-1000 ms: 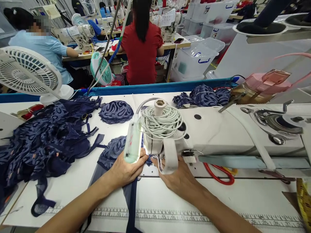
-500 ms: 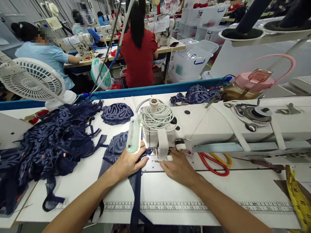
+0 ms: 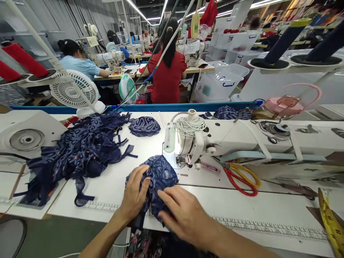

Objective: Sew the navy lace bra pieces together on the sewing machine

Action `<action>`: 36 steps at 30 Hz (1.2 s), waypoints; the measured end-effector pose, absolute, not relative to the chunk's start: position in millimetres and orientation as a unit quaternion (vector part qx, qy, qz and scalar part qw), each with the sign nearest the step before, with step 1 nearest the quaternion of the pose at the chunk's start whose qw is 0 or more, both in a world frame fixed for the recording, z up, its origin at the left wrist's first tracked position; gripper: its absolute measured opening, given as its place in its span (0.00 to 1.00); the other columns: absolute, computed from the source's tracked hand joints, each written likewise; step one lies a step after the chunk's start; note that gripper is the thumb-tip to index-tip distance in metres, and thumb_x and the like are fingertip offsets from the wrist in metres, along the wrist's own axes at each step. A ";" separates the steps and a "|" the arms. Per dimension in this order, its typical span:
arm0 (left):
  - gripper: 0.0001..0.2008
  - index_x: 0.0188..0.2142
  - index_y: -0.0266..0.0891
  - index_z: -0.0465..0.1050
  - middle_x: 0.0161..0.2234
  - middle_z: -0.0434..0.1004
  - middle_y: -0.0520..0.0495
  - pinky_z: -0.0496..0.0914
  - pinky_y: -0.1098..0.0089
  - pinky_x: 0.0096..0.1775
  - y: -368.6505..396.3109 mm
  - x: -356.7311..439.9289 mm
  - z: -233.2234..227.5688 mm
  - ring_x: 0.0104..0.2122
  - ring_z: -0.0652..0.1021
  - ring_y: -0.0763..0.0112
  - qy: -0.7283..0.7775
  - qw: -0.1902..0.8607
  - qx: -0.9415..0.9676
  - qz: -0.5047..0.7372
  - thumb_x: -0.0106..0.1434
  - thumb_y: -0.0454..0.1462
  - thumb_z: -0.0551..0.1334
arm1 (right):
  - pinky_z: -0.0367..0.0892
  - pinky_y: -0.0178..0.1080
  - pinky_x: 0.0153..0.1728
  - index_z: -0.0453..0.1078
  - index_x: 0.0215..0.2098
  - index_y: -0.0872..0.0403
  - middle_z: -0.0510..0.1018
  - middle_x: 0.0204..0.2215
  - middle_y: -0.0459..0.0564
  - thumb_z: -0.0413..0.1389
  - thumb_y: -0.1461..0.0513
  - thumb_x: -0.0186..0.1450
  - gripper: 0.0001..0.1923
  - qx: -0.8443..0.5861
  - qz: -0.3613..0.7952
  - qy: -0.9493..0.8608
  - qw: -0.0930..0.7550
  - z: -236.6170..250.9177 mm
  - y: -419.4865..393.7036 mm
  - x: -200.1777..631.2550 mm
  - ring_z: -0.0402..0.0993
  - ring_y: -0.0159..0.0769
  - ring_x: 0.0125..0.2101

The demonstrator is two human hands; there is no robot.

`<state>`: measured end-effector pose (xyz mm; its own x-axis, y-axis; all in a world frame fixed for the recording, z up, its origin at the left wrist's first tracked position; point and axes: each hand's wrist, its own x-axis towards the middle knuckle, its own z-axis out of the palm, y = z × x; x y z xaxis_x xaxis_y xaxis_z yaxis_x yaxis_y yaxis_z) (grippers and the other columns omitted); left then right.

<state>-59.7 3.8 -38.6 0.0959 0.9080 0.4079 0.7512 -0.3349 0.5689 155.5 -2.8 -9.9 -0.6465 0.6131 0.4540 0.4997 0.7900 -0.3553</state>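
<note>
A navy lace garment piece (image 3: 161, 175) lies bunched on the white table at the front edge, just before the sewing machine's needle area (image 3: 185, 159). My left hand (image 3: 135, 195) grips its left side, thumb on top of the fabric. On the fabric's right side lies my right hand (image 3: 182, 211), fingers spread and pressing down. The white sewing machine (image 3: 242, 138) stretches to the right, with a coiled white cord (image 3: 190, 124) and a small lamp (image 3: 170, 138) at its head.
A heap of navy lace pieces (image 3: 77, 150) lies at the left, a single lace cup (image 3: 144, 126) behind. Red and yellow scissors (image 3: 242, 175) rest under the machine arm. A white fan (image 3: 73, 91) and a pink bottle (image 3: 285, 104) stand at the back. Other workers sit beyond.
Both hands have pulled the lace piece back from under the needle toward the front edge and bunched it up. The camera has risen and pulled back.
</note>
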 end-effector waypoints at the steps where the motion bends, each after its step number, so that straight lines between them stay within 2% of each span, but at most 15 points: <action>1: 0.18 0.59 0.41 0.63 0.55 0.70 0.39 0.70 0.52 0.55 4.7 -62.0 -42.4 0.55 0.71 0.58 0.563 0.111 0.741 0.349 0.72 0.39 0.49 | 0.73 0.43 0.33 0.68 0.47 0.54 0.76 0.36 0.54 0.55 0.64 0.64 0.13 -0.323 0.095 -0.904 0.262 -9.2 -10.5 149.9 0.73 0.44 0.33; 3: 0.20 0.62 0.40 0.60 0.57 0.68 0.38 0.68 0.51 0.57 5.0 -66.7 -47.6 0.58 0.69 0.57 0.541 0.114 0.772 0.313 0.72 0.40 0.50 | 0.73 0.41 0.29 0.69 0.40 0.52 0.76 0.32 0.51 0.54 0.67 0.63 0.08 -0.357 0.112 -0.892 0.254 -11.4 -18.9 155.0 0.74 0.42 0.30; 5: 0.24 0.64 0.40 0.56 0.59 0.65 0.37 0.64 0.49 0.60 3.2 -71.6 -48.6 0.60 0.66 0.55 0.502 0.112 0.815 0.268 0.71 0.42 0.52 | 0.72 0.36 0.26 0.67 0.36 0.50 0.75 0.28 0.47 0.50 0.70 0.64 0.10 -0.411 0.168 -0.843 0.305 -15.9 -19.6 184.9 0.74 0.37 0.27; 7: 0.27 0.66 0.40 0.53 0.60 0.63 0.37 0.61 0.48 0.61 -0.3 -75.5 -45.4 0.62 0.64 0.54 0.447 0.120 0.857 0.225 0.70 0.44 0.54 | 0.69 0.33 0.20 0.67 0.37 0.49 0.75 0.26 0.44 0.49 0.64 0.66 0.06 -0.508 0.202 -0.743 0.387 -18.7 -17.4 232.8 0.72 0.34 0.22; 9: 0.30 0.66 0.39 0.51 0.61 0.63 0.36 0.60 0.49 0.62 -4.0 -76.1 -39.8 0.62 0.64 0.54 0.390 0.139 0.889 0.195 0.70 0.46 0.55 | 0.67 0.33 0.18 0.67 0.37 0.49 0.76 0.25 0.44 0.52 0.57 0.66 0.06 -0.579 0.208 -0.688 0.385 -16.4 -16.9 282.2 0.73 0.35 0.20; 11: 0.30 0.66 0.38 0.53 0.60 0.64 0.36 0.61 0.51 0.62 -6.6 -71.0 -33.7 0.61 0.65 0.55 0.352 0.151 0.907 0.177 0.69 0.47 0.55 | 0.70 0.36 0.21 0.69 0.39 0.50 0.78 0.30 0.48 0.54 0.53 0.65 0.10 -0.641 0.160 -0.661 0.357 -8.5 -20.7 314.4 0.74 0.37 0.23; 13: 0.29 0.64 0.36 0.56 0.59 0.65 0.35 0.62 0.49 0.61 -8.5 -59.1 -28.7 0.60 0.66 0.53 0.344 0.130 0.912 0.181 0.69 0.47 0.56 | 0.73 0.42 0.30 0.70 0.43 0.51 0.78 0.37 0.52 0.54 0.54 0.65 0.12 -0.656 0.067 -0.664 0.353 2.5 -27.2 318.9 0.76 0.41 0.30; 15: 0.28 0.62 0.33 0.58 0.57 0.68 0.33 0.64 0.48 0.60 -10.9 -42.3 -26.0 0.59 0.67 0.52 0.342 0.090 0.914 0.198 0.69 0.46 0.56 | 0.72 0.46 0.42 0.69 0.47 0.51 0.77 0.42 0.54 0.53 0.58 0.67 0.12 -0.606 0.006 -0.706 0.367 11.2 -32.2 297.7 0.75 0.43 0.39; 16: 0.28 0.62 0.32 0.60 0.56 0.69 0.33 0.65 0.48 0.60 -12.5 -33.3 -25.7 0.58 0.68 0.51 0.334 0.073 0.917 0.207 0.68 0.47 0.57 | 0.70 0.46 0.47 0.69 0.49 0.50 0.76 0.44 0.54 0.51 0.61 0.68 0.12 -0.560 0.014 -0.741 0.370 12.9 -32.9 281.2 0.74 0.43 0.44; 19: 0.30 0.59 0.29 0.63 0.54 0.71 0.32 0.64 0.49 0.60 -18.5 -12.0 -29.9 0.58 0.69 0.51 0.307 0.050 0.926 0.213 0.67 0.50 0.57 | 0.71 0.40 0.46 0.68 0.51 0.51 0.76 0.45 0.53 0.46 0.69 0.69 0.16 -0.429 0.092 -0.841 0.317 2.9 -27.9 232.3 0.72 0.37 0.46; 22: 0.29 0.59 0.33 0.64 0.56 0.71 0.35 0.61 0.46 0.61 -23.9 -6.2 -38.2 0.59 0.68 0.52 0.325 0.050 0.926 0.188 0.67 0.51 0.56 | 0.71 0.42 0.46 0.69 0.48 0.53 0.76 0.43 0.53 0.46 0.70 0.69 0.15 -0.386 0.117 -0.877 0.261 -22.3 -17.1 212.7 0.72 0.38 0.44; 26: 0.26 0.60 0.37 0.63 0.58 0.70 0.39 0.58 0.44 0.62 -26.1 -11.1 -44.4 0.60 0.67 0.53 0.344 0.056 0.923 0.165 0.69 0.48 0.56 | 0.69 0.42 0.48 0.69 0.47 0.53 0.76 0.44 0.52 0.47 0.68 0.70 0.12 -0.412 0.112 -0.868 0.253 -38.1 -5.8 222.7 0.71 0.39 0.45; 30: 0.27 0.59 0.37 0.65 0.57 0.70 0.38 0.56 0.43 0.63 -22.8 -11.1 -42.6 0.60 0.67 0.53 0.339 0.059 0.924 0.169 0.67 0.51 0.57 | 0.67 0.39 0.40 0.69 0.41 0.51 0.76 0.37 0.50 0.48 0.63 0.71 0.08 -0.477 0.134 -0.847 0.193 -23.0 6.2 216.9 0.72 0.38 0.40; 36: 0.22 0.57 0.32 0.66 0.58 0.70 0.38 0.50 0.46 0.65 -20.7 -5.3 -37.7 0.62 0.65 0.54 0.295 0.040 0.941 0.158 0.70 0.45 0.54 | 0.56 0.34 0.29 0.66 0.33 0.51 0.76 0.30 0.44 0.54 0.57 0.67 0.07 -0.561 0.212 -0.791 0.123 -15.1 36.2 198.1 0.70 0.32 0.29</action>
